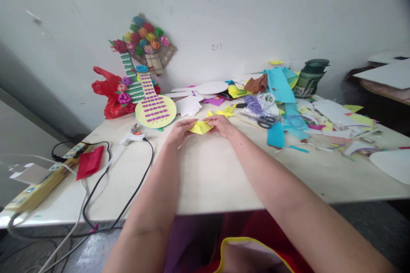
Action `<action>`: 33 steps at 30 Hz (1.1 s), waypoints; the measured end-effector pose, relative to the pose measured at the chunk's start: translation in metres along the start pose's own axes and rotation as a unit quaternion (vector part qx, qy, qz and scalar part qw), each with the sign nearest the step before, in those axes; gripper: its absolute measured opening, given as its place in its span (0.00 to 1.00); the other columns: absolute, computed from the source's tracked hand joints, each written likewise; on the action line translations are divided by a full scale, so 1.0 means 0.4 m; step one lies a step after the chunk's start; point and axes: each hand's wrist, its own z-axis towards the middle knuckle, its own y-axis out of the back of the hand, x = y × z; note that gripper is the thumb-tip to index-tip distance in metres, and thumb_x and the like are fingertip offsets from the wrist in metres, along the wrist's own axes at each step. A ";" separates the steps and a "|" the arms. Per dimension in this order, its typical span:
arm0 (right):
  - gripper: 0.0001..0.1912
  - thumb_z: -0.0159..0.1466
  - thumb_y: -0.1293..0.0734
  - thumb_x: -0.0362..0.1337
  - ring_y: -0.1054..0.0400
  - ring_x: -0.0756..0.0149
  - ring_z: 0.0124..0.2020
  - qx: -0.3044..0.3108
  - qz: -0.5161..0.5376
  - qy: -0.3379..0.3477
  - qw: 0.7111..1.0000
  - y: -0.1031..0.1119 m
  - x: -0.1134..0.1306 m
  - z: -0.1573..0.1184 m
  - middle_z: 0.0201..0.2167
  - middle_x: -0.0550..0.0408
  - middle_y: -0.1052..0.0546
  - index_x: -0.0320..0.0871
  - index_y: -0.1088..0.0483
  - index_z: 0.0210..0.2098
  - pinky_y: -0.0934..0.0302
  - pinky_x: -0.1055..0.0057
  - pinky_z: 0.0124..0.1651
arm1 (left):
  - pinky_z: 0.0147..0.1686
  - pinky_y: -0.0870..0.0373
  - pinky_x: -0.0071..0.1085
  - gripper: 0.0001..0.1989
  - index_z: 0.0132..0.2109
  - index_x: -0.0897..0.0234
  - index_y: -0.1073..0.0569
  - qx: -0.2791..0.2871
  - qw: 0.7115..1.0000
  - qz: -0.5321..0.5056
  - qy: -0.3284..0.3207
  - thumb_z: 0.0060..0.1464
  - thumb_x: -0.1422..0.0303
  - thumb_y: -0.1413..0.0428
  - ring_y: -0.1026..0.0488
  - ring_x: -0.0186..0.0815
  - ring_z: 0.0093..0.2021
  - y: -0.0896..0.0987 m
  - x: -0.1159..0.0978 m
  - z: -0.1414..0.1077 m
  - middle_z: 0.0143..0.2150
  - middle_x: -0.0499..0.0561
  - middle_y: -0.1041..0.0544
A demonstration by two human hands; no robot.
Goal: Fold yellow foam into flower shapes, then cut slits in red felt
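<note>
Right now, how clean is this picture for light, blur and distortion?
Head view: soft light, sheen on the floor at lower left; dark upper-right corner; wide-angle stretch towards the edges; scraps at right smeared; yellow paper slightly soft.

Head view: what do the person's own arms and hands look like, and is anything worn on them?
Left hand and right hand are bare, with no gloves, and no rings, watch or bracelet can be made out. Both forearms show no sleeves. A small spot marks the right one. Below, clothing shows dark red and purple, with yellow trim.
</note>
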 end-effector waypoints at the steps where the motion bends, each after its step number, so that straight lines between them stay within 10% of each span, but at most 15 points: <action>1: 0.10 0.49 0.37 0.25 0.31 0.68 0.22 0.002 0.004 0.000 1.000 0.001 0.000 0.000 0.23 0.53 0.24 0.37 0.26 0.30 0.37 0.74 0.20 | 0.36 0.29 0.32 0.15 0.39 0.67 0.23 -0.002 1.000 -0.001 0.001 0.39 0.71 0.38 0.26 0.37 0.35 0.001 0.000 0.000 0.35 0.54 0.22; 14: 0.08 0.48 0.38 0.27 0.32 0.67 0.24 0.017 0.009 0.016 1.000 -0.010 0.006 -0.008 0.22 0.54 0.26 0.38 0.28 0.26 0.36 0.72 0.22 | 0.33 0.30 0.31 0.12 0.31 0.69 0.23 -0.047 0.996 0.075 -0.023 0.37 0.66 0.38 0.28 0.34 0.29 -0.017 -0.007 -0.001 0.28 0.52 0.24; 22: 0.15 0.54 0.36 0.45 0.34 0.67 0.22 -0.005 0.004 0.026 1.000 -0.008 0.009 -0.008 0.20 0.54 0.28 0.38 0.30 0.23 0.37 0.71 0.20 | 0.30 0.34 0.27 0.18 0.37 0.67 0.25 -0.073 0.985 0.141 -0.065 0.34 0.68 0.36 0.30 0.30 0.27 -0.013 0.003 0.007 0.28 0.48 0.25; 33: 0.10 0.52 0.30 0.40 0.36 0.70 0.16 -0.026 -0.113 -0.024 0.993 -0.006 0.003 -0.006 0.18 0.53 0.27 0.39 0.31 0.25 0.42 0.73 0.17 | 0.33 0.34 0.28 0.21 0.43 0.67 0.27 -0.075 0.971 0.196 -0.115 0.37 0.69 0.38 0.31 0.29 0.28 -0.020 0.000 0.004 0.26 0.46 0.29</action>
